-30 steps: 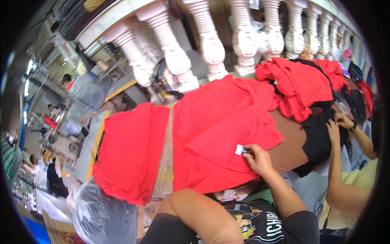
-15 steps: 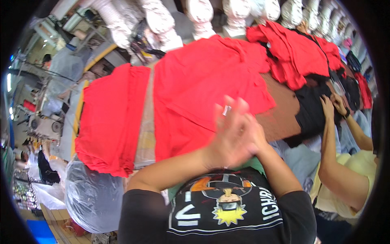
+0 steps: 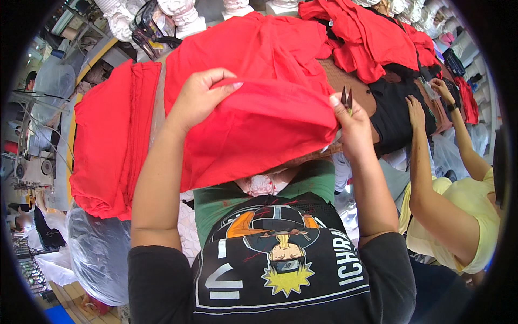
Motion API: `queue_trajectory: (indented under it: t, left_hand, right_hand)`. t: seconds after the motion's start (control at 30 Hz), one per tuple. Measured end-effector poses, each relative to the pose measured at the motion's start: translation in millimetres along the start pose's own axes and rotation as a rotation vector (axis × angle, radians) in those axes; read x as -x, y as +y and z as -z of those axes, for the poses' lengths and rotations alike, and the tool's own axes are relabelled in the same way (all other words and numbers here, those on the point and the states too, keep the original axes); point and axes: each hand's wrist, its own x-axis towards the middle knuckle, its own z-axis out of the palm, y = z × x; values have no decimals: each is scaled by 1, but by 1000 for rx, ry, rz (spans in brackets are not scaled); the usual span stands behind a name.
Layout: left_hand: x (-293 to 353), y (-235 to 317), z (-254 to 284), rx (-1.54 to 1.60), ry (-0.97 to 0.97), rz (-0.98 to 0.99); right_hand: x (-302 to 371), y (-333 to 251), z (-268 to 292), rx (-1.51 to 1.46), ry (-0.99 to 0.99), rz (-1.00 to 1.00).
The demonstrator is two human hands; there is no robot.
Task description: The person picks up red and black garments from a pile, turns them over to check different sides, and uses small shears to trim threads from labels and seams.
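Observation:
A red garment (image 3: pixel 259 121) is stretched between my two hands, its near part raised off the table and the rest spread away from me. My left hand (image 3: pixel 199 100) pinches its upper edge, thumb and fingers closed on the cloth. At the cloth's right end, my right hand (image 3: pixel 355 129) grips the edge. Small thread snips (image 3: pixel 347 100) also stick up from that right hand, dark pointed blades upward; their handles are mostly hidden in the palm.
A folded red stack (image 3: pixel 116 129) lies at left, with a plastic-wrapped bundle (image 3: pixel 100 254) below it. More red garments (image 3: pixel 367 40) are heaped at far right. Beside me on the right, another person's hands (image 3: pixel 418 110) rest on black cloth (image 3: pixel 396 110). White balusters (image 3: pixel 181 16) line the far edge.
My hands were close together and blurred above the red cloth. Now they are apart, holding the garment's edge up between them, and the snips show clearly in my right hand.

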Motion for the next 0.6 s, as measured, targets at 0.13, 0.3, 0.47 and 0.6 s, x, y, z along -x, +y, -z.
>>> queue_trajectory:
  t: [0.13,0.3,0.47,0.6]
  left_hand:
    - [-11,17,-10,-129,0,-17]
    - [-17,19,-19,-154,-17,33]
    - [-20,-18,-27,-783,76,36]
    - [-6,-30,-61,-721,219,-305]
  right_hand:
    - [-3,-1,18,-6,-13,-47]
    - [-1,-5,16,61,-9,21]
    - [-12,24,26,595,-246,-156]
    - [-16,41,30,658,-248,-151]
